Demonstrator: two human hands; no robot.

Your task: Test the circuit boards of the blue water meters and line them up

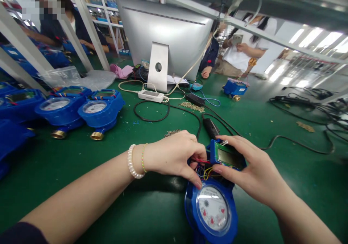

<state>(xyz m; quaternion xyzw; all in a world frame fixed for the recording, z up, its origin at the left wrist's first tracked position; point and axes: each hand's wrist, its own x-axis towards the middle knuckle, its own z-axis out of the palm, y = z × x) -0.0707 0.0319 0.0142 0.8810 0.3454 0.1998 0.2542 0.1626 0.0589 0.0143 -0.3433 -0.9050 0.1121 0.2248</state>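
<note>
A blue water meter (213, 209) with a round white dial lies in front of me on the green table. My right hand (248, 168) grips a blue-framed display module (228, 157), a green circuit board with a small grey screen, tilted above the meter's far end. Red, yellow and blue wires (205, 169) run between the module and the meter body. At these wires is my left hand (178, 160), its fingers curled inward and its thumb by the dial's rim. What its fingertips pinch, if anything, is hidden.
Several blue meters (100, 108) with brass fittings stand at the left. Behind my hands are loose screws (191, 106), a black-handled tool (210, 128), cables and a power strip (150, 96). A monitor (165, 30) stands farther back. Other people (244, 48) are across the table.
</note>
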